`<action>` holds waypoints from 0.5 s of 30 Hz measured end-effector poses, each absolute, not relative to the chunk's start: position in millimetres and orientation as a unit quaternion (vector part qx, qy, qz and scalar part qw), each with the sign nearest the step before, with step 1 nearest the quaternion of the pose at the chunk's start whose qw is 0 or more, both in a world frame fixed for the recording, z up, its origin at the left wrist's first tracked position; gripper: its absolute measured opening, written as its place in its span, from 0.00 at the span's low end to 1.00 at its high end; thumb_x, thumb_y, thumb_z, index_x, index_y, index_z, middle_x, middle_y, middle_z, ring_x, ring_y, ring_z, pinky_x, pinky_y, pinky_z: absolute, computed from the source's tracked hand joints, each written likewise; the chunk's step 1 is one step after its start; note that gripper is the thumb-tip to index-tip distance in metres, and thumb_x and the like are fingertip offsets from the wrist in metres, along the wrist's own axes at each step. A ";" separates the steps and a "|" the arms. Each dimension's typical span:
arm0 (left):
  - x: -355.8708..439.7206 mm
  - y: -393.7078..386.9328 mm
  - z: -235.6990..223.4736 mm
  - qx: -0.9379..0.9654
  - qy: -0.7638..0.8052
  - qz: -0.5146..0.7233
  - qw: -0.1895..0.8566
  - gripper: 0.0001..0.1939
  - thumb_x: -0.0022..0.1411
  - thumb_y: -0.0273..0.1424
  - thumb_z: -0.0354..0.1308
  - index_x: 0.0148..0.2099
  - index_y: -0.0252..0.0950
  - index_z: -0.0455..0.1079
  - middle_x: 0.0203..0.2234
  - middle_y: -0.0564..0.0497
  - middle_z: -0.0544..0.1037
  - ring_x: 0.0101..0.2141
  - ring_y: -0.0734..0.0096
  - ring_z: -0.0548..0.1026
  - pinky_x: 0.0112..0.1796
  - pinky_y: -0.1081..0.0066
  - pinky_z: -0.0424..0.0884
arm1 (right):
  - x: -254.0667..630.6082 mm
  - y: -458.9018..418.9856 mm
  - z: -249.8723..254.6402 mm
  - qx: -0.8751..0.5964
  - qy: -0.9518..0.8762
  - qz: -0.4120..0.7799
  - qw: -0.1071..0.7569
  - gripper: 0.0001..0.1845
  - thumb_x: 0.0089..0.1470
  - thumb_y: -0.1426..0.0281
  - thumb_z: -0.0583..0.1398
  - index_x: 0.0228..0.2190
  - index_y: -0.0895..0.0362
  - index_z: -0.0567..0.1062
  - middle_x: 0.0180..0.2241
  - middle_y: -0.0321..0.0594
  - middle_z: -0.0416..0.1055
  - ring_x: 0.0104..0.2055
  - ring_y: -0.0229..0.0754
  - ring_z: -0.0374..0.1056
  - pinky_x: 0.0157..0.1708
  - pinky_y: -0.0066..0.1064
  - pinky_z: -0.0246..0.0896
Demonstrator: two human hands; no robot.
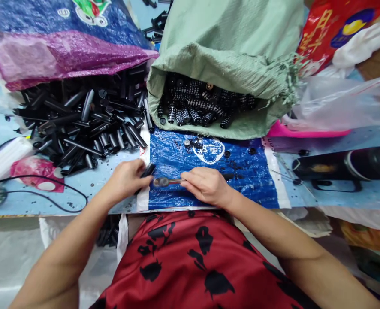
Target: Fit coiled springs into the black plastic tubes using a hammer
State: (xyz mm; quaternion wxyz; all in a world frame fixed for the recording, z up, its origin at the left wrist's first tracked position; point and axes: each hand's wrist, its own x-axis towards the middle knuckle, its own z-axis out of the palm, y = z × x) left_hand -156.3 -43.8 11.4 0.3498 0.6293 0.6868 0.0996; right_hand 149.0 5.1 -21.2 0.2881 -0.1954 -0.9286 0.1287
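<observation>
My left hand (125,178) is closed around a short black plastic tube (147,170) at the near edge of the table. My right hand (206,185) pinches a thin metal rod with a round flat end (161,182), which points left toward the tube. Both hands rest over a blue woven sheet (248,180). Behind my left hand lies a big heap of black tubes (90,120). A green woven sack (228,47) lies open behind my right hand, holding ribbed black grips (196,109).
Small black washers (227,153) are scattered on the blue sheet. A purple and blue bag (61,43) covers the back left. A black cable (48,193) loops at the left. A dark cylinder (347,165), a pink tray (306,132) and clear plastic (344,103) sit at the right.
</observation>
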 end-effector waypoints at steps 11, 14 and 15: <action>-185.1 -23.5 29.5 0.591 0.765 0.230 0.110 0.22 0.62 0.54 0.63 0.35 0.39 0.77 0.28 0.50 0.75 0.30 0.63 0.71 0.31 0.69 0.61 | 149.3 28.7 -32.2 -0.253 -0.926 0.166 0.226 0.17 0.68 0.55 0.62 0.41 0.57 0.81 0.37 0.43 0.80 0.38 0.43 0.73 0.40 0.35 0.66; -166.8 17.8 32.4 0.579 0.805 0.133 0.015 0.22 0.65 0.51 0.60 0.31 0.37 0.74 0.29 0.47 0.70 0.32 0.60 0.67 0.32 0.69 0.54 | 156.7 60.1 -21.0 -0.342 -0.880 0.150 0.295 0.15 0.72 0.61 0.57 0.42 0.57 0.80 0.37 0.43 0.81 0.38 0.42 0.74 0.41 0.34 0.67; -165.4 28.1 32.5 0.575 0.812 0.094 0.030 0.23 0.65 0.52 0.60 0.30 0.38 0.73 0.29 0.47 0.69 0.31 0.59 0.66 0.32 0.69 0.52 | 159.2 73.6 -16.1 -0.378 -0.861 0.125 0.315 0.16 0.73 0.63 0.55 0.42 0.58 0.80 0.38 0.44 0.81 0.38 0.43 0.74 0.43 0.35 0.67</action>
